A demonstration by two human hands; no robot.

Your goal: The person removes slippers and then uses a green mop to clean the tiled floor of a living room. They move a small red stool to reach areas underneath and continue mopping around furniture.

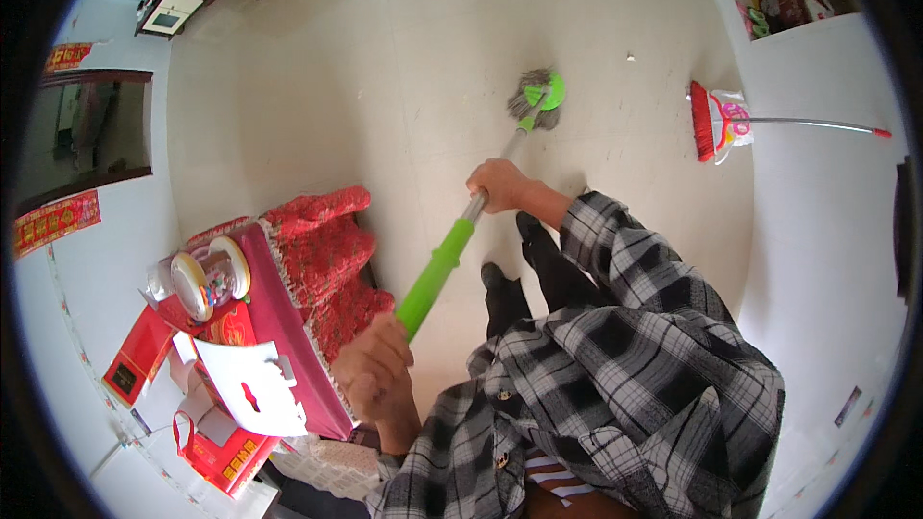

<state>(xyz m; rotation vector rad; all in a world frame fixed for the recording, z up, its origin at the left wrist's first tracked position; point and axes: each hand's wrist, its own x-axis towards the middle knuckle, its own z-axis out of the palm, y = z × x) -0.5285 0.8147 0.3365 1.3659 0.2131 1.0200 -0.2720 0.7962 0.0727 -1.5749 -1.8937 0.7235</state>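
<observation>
A mop with a green and metal handle point(436, 267) slants across the view from lower left to upper middle. My left hand point(376, 367) grips the top end of its green grip. Farther down, my right hand point(501, 185) is wrapped around the metal part of the pole. The mop head point(535, 99), grey strands under a green plastic disc, rests on the pale floor point(447, 29) beyond my feet. Its strands are spread mostly towards the left. Both forearms come out of plaid shirt sleeves.
To the left stands a table with a red cloth point(317, 259), bearing a clear jar point(209, 277), red boxes point(140, 353) and a white carton point(249, 382). At right a red broom point(701, 122) leans by the wall, a plastic bag behind it. A small scrap point(631, 57) lies on the floor.
</observation>
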